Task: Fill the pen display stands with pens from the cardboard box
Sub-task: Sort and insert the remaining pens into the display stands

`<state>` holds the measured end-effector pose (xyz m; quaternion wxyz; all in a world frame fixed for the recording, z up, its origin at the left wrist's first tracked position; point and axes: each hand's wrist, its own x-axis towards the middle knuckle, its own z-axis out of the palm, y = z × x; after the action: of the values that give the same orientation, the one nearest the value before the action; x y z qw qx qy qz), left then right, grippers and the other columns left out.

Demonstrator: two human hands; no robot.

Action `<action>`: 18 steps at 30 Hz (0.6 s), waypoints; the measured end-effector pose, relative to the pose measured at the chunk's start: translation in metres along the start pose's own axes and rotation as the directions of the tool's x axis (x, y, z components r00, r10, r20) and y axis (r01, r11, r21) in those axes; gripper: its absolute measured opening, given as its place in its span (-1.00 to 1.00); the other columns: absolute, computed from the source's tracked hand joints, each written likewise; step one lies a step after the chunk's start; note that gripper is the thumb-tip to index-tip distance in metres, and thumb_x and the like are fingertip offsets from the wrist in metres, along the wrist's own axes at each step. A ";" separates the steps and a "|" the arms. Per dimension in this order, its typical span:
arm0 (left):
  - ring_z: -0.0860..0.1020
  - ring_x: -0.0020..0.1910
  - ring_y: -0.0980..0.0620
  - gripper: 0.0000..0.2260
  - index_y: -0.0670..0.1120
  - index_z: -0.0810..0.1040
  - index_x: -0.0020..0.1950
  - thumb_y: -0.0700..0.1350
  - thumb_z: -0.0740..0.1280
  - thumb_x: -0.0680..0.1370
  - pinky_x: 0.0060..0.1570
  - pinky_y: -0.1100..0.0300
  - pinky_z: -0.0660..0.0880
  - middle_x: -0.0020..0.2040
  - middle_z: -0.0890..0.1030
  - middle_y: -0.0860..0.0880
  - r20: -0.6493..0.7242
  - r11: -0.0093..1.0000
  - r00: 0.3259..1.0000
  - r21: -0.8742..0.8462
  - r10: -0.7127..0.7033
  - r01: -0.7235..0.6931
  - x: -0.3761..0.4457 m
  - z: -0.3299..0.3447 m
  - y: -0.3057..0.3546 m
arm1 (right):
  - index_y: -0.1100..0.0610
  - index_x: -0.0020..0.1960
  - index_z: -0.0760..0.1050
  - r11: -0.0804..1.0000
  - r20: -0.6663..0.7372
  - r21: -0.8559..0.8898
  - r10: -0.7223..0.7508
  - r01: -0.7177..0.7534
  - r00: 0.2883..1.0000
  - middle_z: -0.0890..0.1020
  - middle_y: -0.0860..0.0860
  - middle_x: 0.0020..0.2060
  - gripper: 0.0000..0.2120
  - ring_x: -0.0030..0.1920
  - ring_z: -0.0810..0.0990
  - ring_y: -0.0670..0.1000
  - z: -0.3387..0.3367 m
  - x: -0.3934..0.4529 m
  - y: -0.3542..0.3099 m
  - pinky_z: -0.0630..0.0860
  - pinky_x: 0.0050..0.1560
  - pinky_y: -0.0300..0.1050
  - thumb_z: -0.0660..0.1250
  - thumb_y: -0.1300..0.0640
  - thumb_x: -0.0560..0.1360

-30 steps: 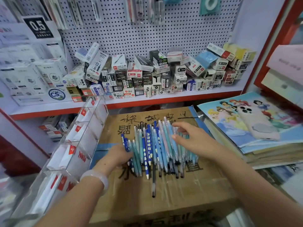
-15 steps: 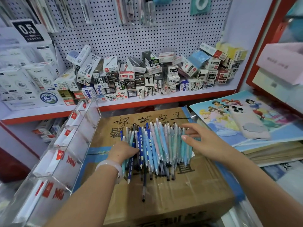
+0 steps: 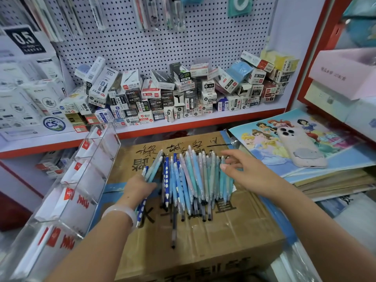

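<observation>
A heap of blue, teal and pale pens (image 3: 195, 180) lies spread on top of a closed cardboard box (image 3: 203, 241). My left hand (image 3: 140, 188) is closed around a few blue pens (image 3: 154, 169) at the heap's left edge, their tips slanting up to the right. At the right edge of the heap my right hand (image 3: 248, 171) rests with fingers spread, fingertips touching the pens and holding none. A clear acrylic tiered display stand (image 3: 81, 180) stands left of the box, its compartments holding only white and red label cards.
One dark pen (image 3: 174, 228) lies apart, toward the box's front. A phone (image 3: 299, 147) lies on a stack of princess-print books to the right. Behind the box runs a red-edged shelf (image 3: 183, 123) piled with small pen cartons under a pegboard.
My left hand has closed on a few pens at the left of the heap and lifted them slantwise. My right hand has shifted right to the heap's edge.
</observation>
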<state>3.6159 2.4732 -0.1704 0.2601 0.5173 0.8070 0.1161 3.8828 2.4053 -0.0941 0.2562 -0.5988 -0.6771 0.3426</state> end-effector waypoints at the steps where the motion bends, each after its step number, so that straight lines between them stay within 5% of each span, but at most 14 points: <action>1: 0.42 -0.40 0.06 -0.83 -0.19 0.40 -0.06 -0.12 0.32 0.51 -0.49 0.25 0.30 -0.32 0.44 -0.06 0.017 1.000 1.000 -0.029 -0.003 0.003 0.000 -0.001 -0.004 | -0.07 0.41 0.25 1.000 0.001 -0.005 -0.003 0.003 1.000 0.44 -0.03 0.28 -0.57 0.27 0.43 -0.06 0.001 0.000 -0.001 0.41 0.26 -0.09 0.19 -0.05 0.57; 4: 0.52 -0.41 -0.05 -0.87 -0.25 0.43 -0.05 -0.20 0.32 0.51 -0.35 0.13 0.49 -0.31 0.51 -0.13 0.101 0.966 0.994 -0.249 -0.042 0.066 -0.004 -0.005 -0.018 | -0.08 0.42 0.24 1.000 0.003 -0.021 -0.004 0.004 1.000 0.44 -0.05 0.26 -0.56 0.27 0.43 -0.06 0.004 -0.003 -0.006 0.40 0.25 -0.09 0.18 -0.07 0.57; 15: 0.42 -0.50 0.01 -0.95 -0.25 0.43 -0.09 -0.27 0.24 0.55 -0.57 0.31 0.40 -0.43 0.48 -0.13 0.124 0.835 0.991 -0.549 0.056 0.022 -0.055 -0.026 -0.050 | -0.04 0.43 0.24 1.000 0.049 -0.005 0.014 -0.014 0.999 0.42 -0.02 0.19 -0.58 0.21 0.45 -0.02 0.019 -0.023 -0.019 0.36 0.11 -0.19 0.17 -0.01 0.59; 18: 0.42 -0.46 -0.01 -0.92 -0.23 0.44 -0.14 -0.24 0.24 0.55 -0.43 0.22 0.42 -0.45 0.48 -0.10 0.103 0.812 0.989 -0.583 0.102 -0.023 -0.073 -0.031 -0.047 | -0.03 0.41 0.27 0.999 0.067 0.011 0.036 -0.037 0.997 0.46 -0.03 0.18 -0.61 0.16 0.43 -0.07 0.027 -0.024 -0.022 0.33 0.12 -0.20 0.15 -0.01 0.60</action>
<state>3.5870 2.3896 -0.1444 0.4532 0.4461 0.6970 0.3313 3.8524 2.3763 -0.0927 0.2306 -0.5975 -0.6723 0.3711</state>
